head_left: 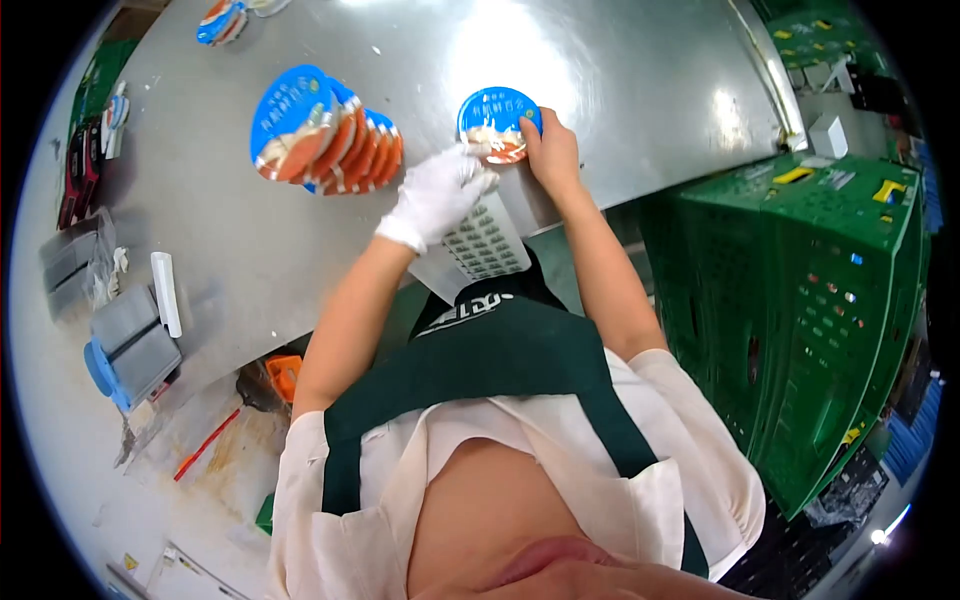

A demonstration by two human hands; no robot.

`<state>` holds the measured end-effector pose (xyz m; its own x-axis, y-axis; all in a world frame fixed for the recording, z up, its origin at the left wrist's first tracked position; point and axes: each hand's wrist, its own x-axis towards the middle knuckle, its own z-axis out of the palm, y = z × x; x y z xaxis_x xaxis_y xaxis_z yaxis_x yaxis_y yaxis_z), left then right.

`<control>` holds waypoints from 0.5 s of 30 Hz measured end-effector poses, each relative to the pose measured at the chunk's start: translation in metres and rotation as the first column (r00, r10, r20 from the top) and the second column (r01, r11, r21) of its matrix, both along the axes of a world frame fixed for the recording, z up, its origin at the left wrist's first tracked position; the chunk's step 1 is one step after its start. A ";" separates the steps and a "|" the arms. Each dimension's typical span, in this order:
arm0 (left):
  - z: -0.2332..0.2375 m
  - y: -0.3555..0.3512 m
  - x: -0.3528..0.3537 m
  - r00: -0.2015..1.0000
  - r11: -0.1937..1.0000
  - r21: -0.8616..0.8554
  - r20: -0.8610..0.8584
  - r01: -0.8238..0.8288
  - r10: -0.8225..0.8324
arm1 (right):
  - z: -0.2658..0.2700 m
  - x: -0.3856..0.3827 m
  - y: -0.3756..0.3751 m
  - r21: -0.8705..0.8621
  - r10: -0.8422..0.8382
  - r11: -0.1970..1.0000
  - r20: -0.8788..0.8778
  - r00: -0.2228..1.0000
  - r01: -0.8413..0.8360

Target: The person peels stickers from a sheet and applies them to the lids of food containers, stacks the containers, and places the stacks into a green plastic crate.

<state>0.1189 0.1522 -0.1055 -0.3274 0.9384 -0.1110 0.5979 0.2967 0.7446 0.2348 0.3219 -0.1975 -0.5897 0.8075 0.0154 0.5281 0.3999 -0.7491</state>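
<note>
A round pack [493,112] with a blue, white and orange lid is at the near side of the metal table. My right hand [555,150] grips its right edge, thumb on the lid. My left hand [440,195], in a white glove, has its fingers drawn together at the lid's lower left edge; what lies between the fingertips is too small to tell. Below the glove, a sheet of small printed labels [487,240] hangs over the table's near edge, partly covered by that hand. Left of my hands, several similar packs [325,135] lean in an overlapping row.
Another pack [222,22] lies at the far left of the metal table [640,90]. Large green crates [780,300] stand at the right. Grey containers [135,340] and a white bar [166,293] are at the left edge. An orange object [285,375] is below the table edge.
</note>
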 end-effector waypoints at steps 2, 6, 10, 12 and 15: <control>0.031 -0.010 -0.001 0.997 0.997 -0.070 0.062 -0.045 0.049 | 0.009 -0.017 0.003 0.001 0.020 1.000 0.028 0.999 -0.020; 0.062 -0.023 -0.001 0.991 0.991 -0.007 -0.009 -0.131 0.131 | 0.032 -0.052 0.031 -0.010 0.237 0.971 0.141 0.961 -0.238; 0.078 -0.018 0.002 0.978 0.971 0.156 -0.080 -0.181 0.195 | 0.051 -0.126 0.115 0.152 0.318 0.920 0.247 0.915 -0.361; 0.079 -0.013 0.004 0.963 0.963 0.046 -0.039 -0.265 0.267 | 0.049 -0.189 0.167 0.350 0.403 0.833 0.147 0.903 -0.428; 0.076 -0.008 0.006 0.962 0.963 0.025 -0.042 -0.268 0.269 | 0.030 -0.290 0.226 0.567 0.529 0.702 -0.010 0.849 -0.431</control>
